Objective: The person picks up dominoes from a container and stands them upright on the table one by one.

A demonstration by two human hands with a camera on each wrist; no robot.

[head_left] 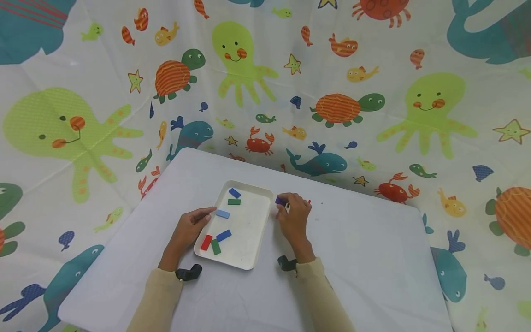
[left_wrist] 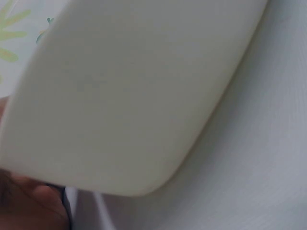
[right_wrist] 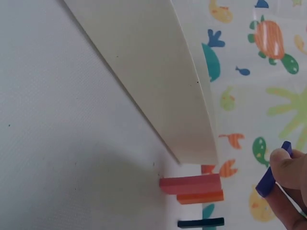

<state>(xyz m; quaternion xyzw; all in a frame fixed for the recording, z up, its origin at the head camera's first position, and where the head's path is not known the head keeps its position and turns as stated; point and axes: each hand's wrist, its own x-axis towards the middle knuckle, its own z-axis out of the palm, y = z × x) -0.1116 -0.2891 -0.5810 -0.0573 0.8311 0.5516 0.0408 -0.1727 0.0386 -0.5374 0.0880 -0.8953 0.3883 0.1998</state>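
Observation:
My left hand (head_left: 191, 227) is at the left side of a white tray (head_left: 249, 230), its fairly straight fingers touching the rim. The left wrist view shows mostly the tray's outer wall (left_wrist: 124, 105), with part of that hand behind its corner. Just off the tray's right side, my right hand (head_left: 293, 214) pinches a dark blue-purple block (right_wrist: 273, 170) between thumb and fingers, raised over the table. In the tray lie a light blue block (head_left: 222, 214), a red block (head_left: 206, 242), two green blocks (head_left: 234, 202) and two blue blocks (head_left: 224, 235).
Beside the tray on the right, a pinkish-red block (right_wrist: 192, 183), an orange block (right_wrist: 201, 197) and a dark teal block (right_wrist: 201, 223) lie near the right hand, which mostly hides them in the head view. A sea-animal print curtain (head_left: 265, 92) hangs behind the white table (head_left: 365, 258).

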